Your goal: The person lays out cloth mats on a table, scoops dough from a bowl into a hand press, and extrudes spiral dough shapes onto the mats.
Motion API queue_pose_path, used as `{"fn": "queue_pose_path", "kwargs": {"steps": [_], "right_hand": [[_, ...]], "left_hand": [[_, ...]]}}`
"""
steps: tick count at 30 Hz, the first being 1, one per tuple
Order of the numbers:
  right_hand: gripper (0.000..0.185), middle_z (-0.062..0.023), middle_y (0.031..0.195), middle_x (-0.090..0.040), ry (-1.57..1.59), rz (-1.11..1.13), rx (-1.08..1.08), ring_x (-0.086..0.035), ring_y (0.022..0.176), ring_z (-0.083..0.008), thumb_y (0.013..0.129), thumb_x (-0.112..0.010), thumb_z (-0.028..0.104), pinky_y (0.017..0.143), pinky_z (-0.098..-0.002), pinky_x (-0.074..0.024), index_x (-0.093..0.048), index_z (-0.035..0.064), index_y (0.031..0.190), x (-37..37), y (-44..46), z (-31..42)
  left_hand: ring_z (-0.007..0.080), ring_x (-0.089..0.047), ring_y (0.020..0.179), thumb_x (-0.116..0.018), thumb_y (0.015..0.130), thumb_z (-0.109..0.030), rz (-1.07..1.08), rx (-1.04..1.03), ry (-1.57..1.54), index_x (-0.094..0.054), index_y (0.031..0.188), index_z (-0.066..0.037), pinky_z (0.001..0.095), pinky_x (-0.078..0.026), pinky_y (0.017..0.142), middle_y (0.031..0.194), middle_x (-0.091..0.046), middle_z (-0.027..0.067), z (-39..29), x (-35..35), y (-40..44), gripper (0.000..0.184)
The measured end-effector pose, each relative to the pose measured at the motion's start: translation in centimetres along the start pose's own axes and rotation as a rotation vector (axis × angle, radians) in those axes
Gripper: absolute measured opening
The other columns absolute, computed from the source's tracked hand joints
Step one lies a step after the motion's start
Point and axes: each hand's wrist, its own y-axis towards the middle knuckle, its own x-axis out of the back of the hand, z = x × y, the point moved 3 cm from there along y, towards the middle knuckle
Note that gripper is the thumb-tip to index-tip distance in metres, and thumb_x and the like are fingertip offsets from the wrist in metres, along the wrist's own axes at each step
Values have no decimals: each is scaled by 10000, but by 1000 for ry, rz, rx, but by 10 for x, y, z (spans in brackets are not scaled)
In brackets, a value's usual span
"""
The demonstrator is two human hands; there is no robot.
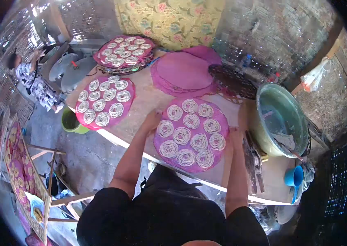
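Directly before me a round pink sheet (167,135) lies at the table's front edge, bearing several pale coiled swirls (191,121) that look like thin strands of dough. My left hand (153,120) grips its left rim. On the opposite rim, my right hand (235,136) is closed on the sheet's edge, some fingers hidden. To the left, another pink round (130,91) carries similar coils and overhangs the table slightly. Beyond the sheet sits a pile of bare pink rounds (181,71).
A stack of coil-covered rounds (124,51) stands at the table's back left. At right are a large green basin (263,123), wooden pieces (253,164) and a blue dipper (293,177). Another person (38,80) stands at far left, near large lidded pots (77,71). A green bucket (73,122) is on the floor.
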Motion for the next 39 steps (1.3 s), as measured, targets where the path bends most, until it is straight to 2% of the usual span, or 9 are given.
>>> {"fn": "queue_pose_path", "kwargs": {"steps": [2,6,9,17,21,25,27,31,39], "right_hand": [[220,-144,838,-638,-295,491,68,-621,787,-335,848,-447,195,650,-409,-503,-619,63,812,-31,11,-30],[272,-2,644,-529,601,613,-942,-495,551,-124,882,-520,347,475,-279,-402,-592,101,788,-25,15,-33],[260,9,622,-495,659,573,-972,-448,503,-120,876,-530,367,462,-268,-383,-578,125,794,-36,18,-40],[303,-78,650,-570,509,632,-806,-562,604,-249,866,-514,339,557,-393,-465,-627,59,836,-74,18,-82],[247,-147,696,-610,-256,671,131,-607,690,-323,843,-517,278,623,-439,-485,-648,69,834,-83,31,-101],[251,-113,643,-573,237,331,-314,-556,627,-225,818,-592,254,585,-375,-440,-626,17,743,-60,37,-89],[304,-31,570,-525,395,258,-273,-478,581,-111,787,-651,252,535,-301,-378,-594,-13,652,12,62,-3],[219,-104,644,-565,353,257,-258,-478,587,-155,796,-636,212,569,-338,-400,-614,-2,756,61,96,96],[248,-56,573,-470,601,259,-195,-418,557,-131,822,-579,149,534,-335,-362,-510,-25,659,-11,128,215]], "left_hand": [[252,-626,813,-466,884,-227,97,332,-449,-598,991,34,363,-480,684,943,-628,184,-55,30,-22,312],[168,-598,739,-542,893,-306,100,642,-909,-562,982,-31,322,-497,626,897,-618,60,-39,31,-53,290],[186,-638,807,-532,901,-295,213,664,-1085,-543,1105,-3,305,-530,680,985,-635,98,-35,30,-73,357],[155,-619,653,-551,884,-270,77,664,-913,-638,962,0,286,-513,569,828,-660,65,-36,23,-89,294],[192,-625,640,-517,878,-299,48,489,-437,-641,890,22,338,-502,562,719,-640,149,-32,23,-87,344],[423,-582,739,-475,874,-270,-97,294,-201,-620,837,-4,461,-458,690,790,-600,254,-62,38,-76,306],[419,-583,730,-481,875,-266,-89,295,-223,-615,829,1,462,-451,674,775,-597,252,-77,58,-73,302],[400,-570,661,-497,879,-253,-191,184,-198,-592,796,8,447,-430,614,703,-573,240,-79,108,-58,290],[323,-552,549,-506,886,-279,-250,298,-156,-580,790,0,407,-408,522,623,-552,195,-19,231,-69,304]]}}
